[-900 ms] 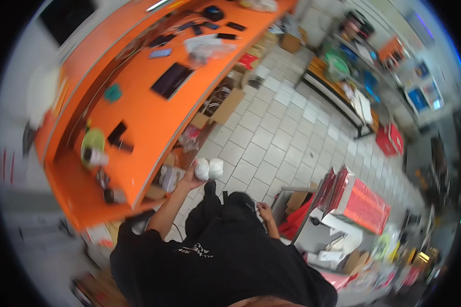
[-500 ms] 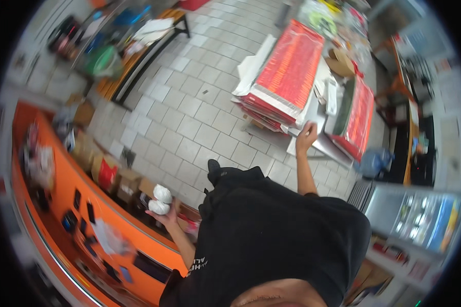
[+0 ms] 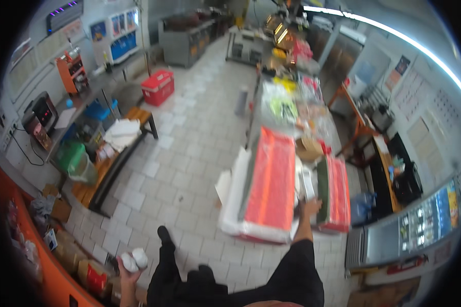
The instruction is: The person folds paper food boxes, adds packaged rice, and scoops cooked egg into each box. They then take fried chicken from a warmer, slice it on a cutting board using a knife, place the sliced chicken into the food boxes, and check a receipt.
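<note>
White cups (image 3: pixel 134 260) in left hand (image 3: pixel 126 276).

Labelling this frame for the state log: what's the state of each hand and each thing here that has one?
left hand: closed around two white cups, held up
two white cups: side by side, gripped in the left hand
right hand: reaching out to the stacks, fingers spread
red flat stack: lying flat on white sheets
red cooler box: lid shut, on the floor
green bin: standing upright
</note>
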